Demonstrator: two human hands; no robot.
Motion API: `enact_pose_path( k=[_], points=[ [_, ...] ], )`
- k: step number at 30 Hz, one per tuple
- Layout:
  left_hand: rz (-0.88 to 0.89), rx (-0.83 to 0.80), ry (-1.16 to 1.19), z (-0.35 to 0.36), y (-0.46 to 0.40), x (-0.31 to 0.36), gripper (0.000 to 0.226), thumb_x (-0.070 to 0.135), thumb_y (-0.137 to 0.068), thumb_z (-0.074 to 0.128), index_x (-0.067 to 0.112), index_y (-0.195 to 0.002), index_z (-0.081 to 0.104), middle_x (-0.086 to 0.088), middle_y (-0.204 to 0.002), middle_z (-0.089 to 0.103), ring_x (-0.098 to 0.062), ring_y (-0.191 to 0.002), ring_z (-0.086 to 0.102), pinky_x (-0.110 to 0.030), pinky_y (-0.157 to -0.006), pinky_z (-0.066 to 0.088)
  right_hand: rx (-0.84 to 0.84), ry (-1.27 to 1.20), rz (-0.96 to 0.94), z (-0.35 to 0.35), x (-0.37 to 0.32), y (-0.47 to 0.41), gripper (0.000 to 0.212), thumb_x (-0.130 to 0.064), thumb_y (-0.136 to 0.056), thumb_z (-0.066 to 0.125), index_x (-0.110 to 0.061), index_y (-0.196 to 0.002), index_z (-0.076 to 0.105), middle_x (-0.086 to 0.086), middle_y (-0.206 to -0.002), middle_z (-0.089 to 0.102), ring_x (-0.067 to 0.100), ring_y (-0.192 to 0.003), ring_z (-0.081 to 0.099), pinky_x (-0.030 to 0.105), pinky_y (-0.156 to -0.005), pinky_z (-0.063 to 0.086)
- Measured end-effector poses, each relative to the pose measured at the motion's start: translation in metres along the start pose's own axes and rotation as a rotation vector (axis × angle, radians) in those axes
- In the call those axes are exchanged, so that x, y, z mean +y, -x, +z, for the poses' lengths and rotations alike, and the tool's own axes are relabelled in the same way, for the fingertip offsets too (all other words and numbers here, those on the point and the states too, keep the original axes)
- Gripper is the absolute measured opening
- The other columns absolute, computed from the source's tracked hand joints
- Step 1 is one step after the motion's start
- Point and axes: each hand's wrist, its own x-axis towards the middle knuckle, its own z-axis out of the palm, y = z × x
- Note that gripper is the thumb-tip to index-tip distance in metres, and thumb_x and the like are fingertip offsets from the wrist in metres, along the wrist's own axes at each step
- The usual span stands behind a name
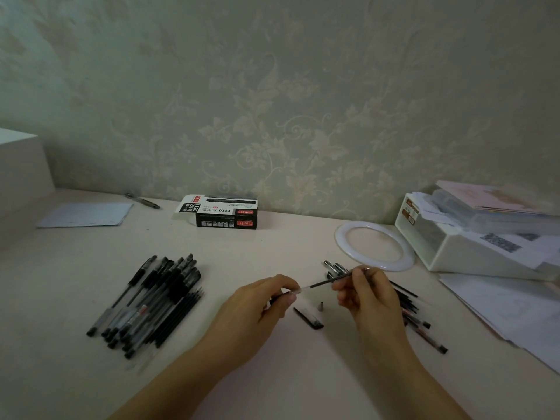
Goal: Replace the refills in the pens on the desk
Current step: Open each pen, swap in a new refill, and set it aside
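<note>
Pale desk (272, 244) against floral wallpaper (288, 101)

Left hand (257, 307), right hand (368, 298) bare; forearms unsleeved, no rings.

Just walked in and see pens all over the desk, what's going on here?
A person is swapping pen refills. The left hand grips a pen barrel while the right hand pinches a thin black refill whose end sits at the barrel's mouth. A cap and a small tip piece lie just below. A pile of pens waits on the left.
</note>
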Motion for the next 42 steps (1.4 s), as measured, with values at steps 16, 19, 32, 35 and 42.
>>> enact_pose_path(
  k=[16,19,32,35,42],
  points=[
    [-0.001,0.006,0.018,0.001,-0.001,0.002,0.019,0.034,-0.098,0.049,0.045,-0.113,0.055,0.03,-0.083,0.058,0.003,-0.074,0.06,-0.006,-0.062,0.04,-0.309,0.969,-0.391,0.01,-0.003,0.023,0.023,-0.053,-0.072,0.074,-0.032,-0.079,0.068,-0.013,-0.078,0.056,-0.002,-0.079,0.052,0.012,-0.063,0.036],
    [0.004,-0.004,-0.003,0.001,-0.001,0.002,0.02,0.034,-0.099,0.049,0.044,-0.114,0.056,0.034,-0.09,0.059,0.001,-0.082,0.062,-0.015,-0.071,0.049,-0.358,0.986,-0.413,0.011,0.0,0.023,0.015,-0.044,-0.078,0.074,-0.031,-0.08,0.067,-0.015,-0.084,0.054,-0.003,-0.085,0.049,0.01,-0.068,0.036],
    [-0.027,0.035,-0.085,0.0,-0.001,-0.003,0.017,0.038,-0.098,0.048,0.046,-0.112,0.054,0.042,-0.088,0.055,0.007,-0.083,0.06,-0.02,-0.074,0.051,-0.373,0.975,-0.449,0.008,-0.002,0.019,0.008,-0.032,-0.084,0.073,-0.026,-0.084,0.067,-0.016,-0.083,0.058,-0.003,-0.083,0.048,0.009,-0.072,0.035],
    [-0.022,0.031,-0.087,0.0,-0.001,-0.003,0.017,0.038,-0.098,0.049,0.047,-0.112,0.053,0.044,-0.088,0.054,0.006,-0.082,0.06,-0.021,-0.073,0.051,-0.295,0.911,-0.469,0.006,-0.002,0.017,0.005,-0.027,-0.086,0.072,-0.026,-0.089,0.068,-0.019,-0.091,0.057,-0.001,-0.087,0.051,0.01,-0.075,0.038],
    [-0.005,0.027,-0.07,0.0,0.0,-0.002,0.017,0.038,-0.098,0.048,0.046,-0.113,0.052,0.044,-0.09,0.053,0.008,-0.082,0.06,-0.014,-0.071,0.048,-0.212,0.955,-0.374,-0.001,0.004,0.01,0.012,-0.023,-0.09,0.067,-0.024,-0.101,0.071,-0.018,-0.092,0.052,-0.006,-0.078,0.05,0.004,-0.07,0.036]
  ],
)
